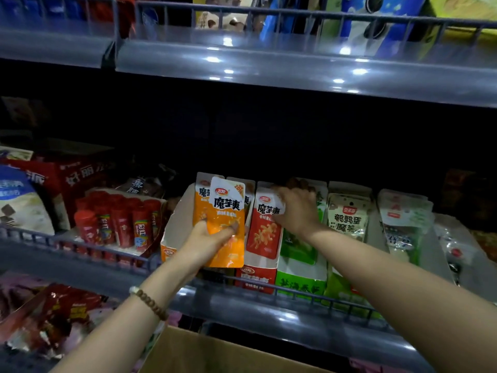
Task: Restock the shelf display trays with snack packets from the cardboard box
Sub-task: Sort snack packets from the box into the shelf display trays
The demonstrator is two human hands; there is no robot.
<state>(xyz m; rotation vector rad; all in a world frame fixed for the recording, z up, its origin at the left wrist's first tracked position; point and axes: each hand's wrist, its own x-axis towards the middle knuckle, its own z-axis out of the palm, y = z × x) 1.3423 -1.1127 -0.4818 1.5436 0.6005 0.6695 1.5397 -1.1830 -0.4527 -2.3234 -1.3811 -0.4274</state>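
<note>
An orange packet [227, 211] is pinched at its lower half by the left hand [207, 238], with the thumb laid across the front and the fingers hidden behind. The open orange tray [174, 224] lies just left of and behind those fingers. The right hand [295, 208] is curled over the white top edge of a red packet [265, 230], which stands in the red tray [255, 278] below its fingertips. The cardboard box [215, 354] is seen beneath both wrists. Because the orange packet is gripped low, its top could flop, catch on the tray wall, or be slid into the neighbouring red row. "魔芋爽" is read on both packets and "20%" at the orange one's corner. "鹌鹑蛋" is read on a green packet [347, 219] right of the right-hand fingers.
</note>
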